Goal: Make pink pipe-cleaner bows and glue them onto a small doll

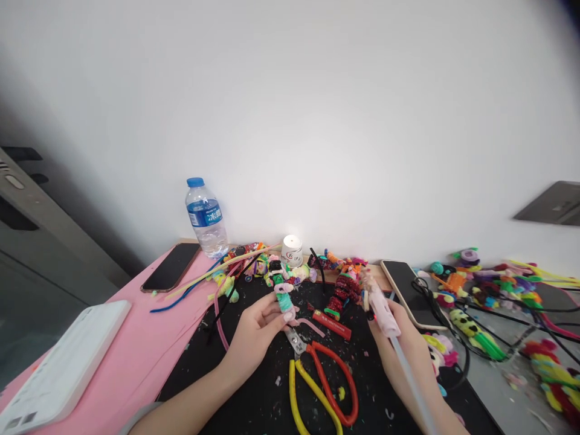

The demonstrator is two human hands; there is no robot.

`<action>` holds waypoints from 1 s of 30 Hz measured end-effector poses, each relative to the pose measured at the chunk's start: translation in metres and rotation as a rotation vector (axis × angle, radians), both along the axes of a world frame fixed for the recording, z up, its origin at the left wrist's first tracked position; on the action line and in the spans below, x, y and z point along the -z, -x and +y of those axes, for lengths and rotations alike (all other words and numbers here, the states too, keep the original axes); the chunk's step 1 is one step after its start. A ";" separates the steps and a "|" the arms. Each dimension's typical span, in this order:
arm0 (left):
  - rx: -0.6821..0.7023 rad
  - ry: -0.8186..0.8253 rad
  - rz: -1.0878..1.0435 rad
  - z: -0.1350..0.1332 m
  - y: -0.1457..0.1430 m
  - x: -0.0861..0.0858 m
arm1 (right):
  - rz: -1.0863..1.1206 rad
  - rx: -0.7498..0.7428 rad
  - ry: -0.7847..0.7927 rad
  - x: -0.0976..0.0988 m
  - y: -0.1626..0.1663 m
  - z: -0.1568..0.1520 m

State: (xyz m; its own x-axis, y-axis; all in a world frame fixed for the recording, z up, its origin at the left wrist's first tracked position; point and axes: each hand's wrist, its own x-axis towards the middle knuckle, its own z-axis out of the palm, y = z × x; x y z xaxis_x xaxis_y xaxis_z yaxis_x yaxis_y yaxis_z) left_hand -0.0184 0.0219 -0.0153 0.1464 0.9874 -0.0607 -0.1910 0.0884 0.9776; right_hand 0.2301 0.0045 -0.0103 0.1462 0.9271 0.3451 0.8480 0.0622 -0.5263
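Between the fingers of my left hand point(254, 329) is a small pipe-cleaner figure point(283, 297) in green, teal and pink, with a pink stem trailing from its lower end. My right hand point(403, 338) is wrapped round a pale pink hot glue gun point(383, 311), and a long translucent glue stick point(414, 386) runs out of its back. The nozzle end lies close to dark red tinsel pieces point(347, 290). Below my left hand, scissors point(324, 386) with one yellow and one red handle lie on the black mat. A red utility-knife-like bar point(332, 325) rests between my hands.
A water bottle point(206, 217), a white paper cup point(292, 251) and a phone point(171, 267) stand or lie near the wall. Another phone point(410, 293), black cables point(487, 326) and several pipe-cleaner figures point(475, 335) are on the right. A white box point(67, 362) sits on pink paper point(149, 350).
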 end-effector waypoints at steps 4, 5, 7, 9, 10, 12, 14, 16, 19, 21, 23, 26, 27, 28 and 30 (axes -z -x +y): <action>-0.082 -0.002 0.014 0.002 0.001 0.000 | -0.254 0.054 -0.061 0.014 -0.011 0.010; -0.096 -0.006 0.018 0.003 0.002 0.000 | -0.317 0.073 -0.068 0.017 -0.013 0.011; -0.116 -0.017 0.017 0.004 0.002 0.000 | -0.426 0.101 -0.078 0.021 -0.016 0.012; -0.128 -0.035 0.006 0.004 0.003 0.000 | -0.506 0.133 -0.086 0.022 -0.017 0.012; -0.134 -0.044 -0.001 0.004 0.003 0.000 | -0.537 0.151 -0.081 0.023 -0.018 0.011; -0.143 -0.055 -0.010 0.004 0.004 0.001 | -0.585 0.191 -0.060 0.022 -0.018 0.011; -0.156 -0.053 -0.010 0.004 0.004 0.002 | -0.607 0.232 -0.052 0.019 -0.020 0.011; -0.166 -0.048 -0.007 0.004 0.004 0.002 | -0.585 0.246 -0.100 0.014 -0.020 0.012; -0.158 -0.047 0.002 0.004 0.003 0.001 | -0.436 0.114 -0.255 0.003 -0.015 0.013; -0.146 -0.039 0.009 0.005 0.002 0.000 | -0.305 -0.089 -0.290 -0.003 -0.002 0.012; -0.142 -0.034 0.011 0.005 0.002 0.000 | -0.233 -0.314 -0.199 -0.007 0.019 0.009; -0.139 -0.037 0.013 0.005 0.002 0.001 | -0.287 -0.418 -0.048 -0.006 0.057 0.008; -0.140 -0.038 0.014 0.005 0.002 0.001 | -0.336 -0.403 -0.009 -0.005 0.068 0.009; -0.141 -0.039 0.015 0.005 0.002 0.001 | -0.389 -0.367 0.018 -0.004 0.078 0.011; -0.137 -0.038 0.016 0.005 0.002 0.001 | -0.452 -0.322 0.058 -0.001 0.090 0.016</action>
